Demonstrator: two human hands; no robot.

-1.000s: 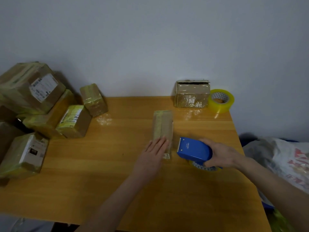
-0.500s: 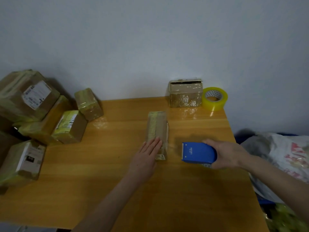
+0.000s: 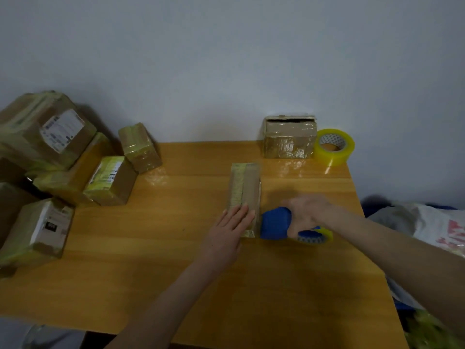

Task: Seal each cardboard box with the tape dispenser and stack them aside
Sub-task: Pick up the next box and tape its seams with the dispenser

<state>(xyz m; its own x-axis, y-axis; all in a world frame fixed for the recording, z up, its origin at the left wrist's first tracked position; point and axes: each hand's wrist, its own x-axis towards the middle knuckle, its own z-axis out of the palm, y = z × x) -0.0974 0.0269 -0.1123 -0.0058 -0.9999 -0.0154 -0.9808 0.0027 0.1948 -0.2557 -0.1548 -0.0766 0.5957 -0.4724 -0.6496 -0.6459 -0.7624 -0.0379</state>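
Long narrow brown cardboard box sits mid wooden counter, lengthwise away from the person. Left hand lies flat on its near end, fingers straight, pressing down. Right hand is wrapped round the blue plastic tape dispenser, which is right up against the box's right side at that same end. Behind the box to the right: squat taped cardboard box w/ a yellow tape roll beside it. Well left of the box: pile of taped cardboard parcels.
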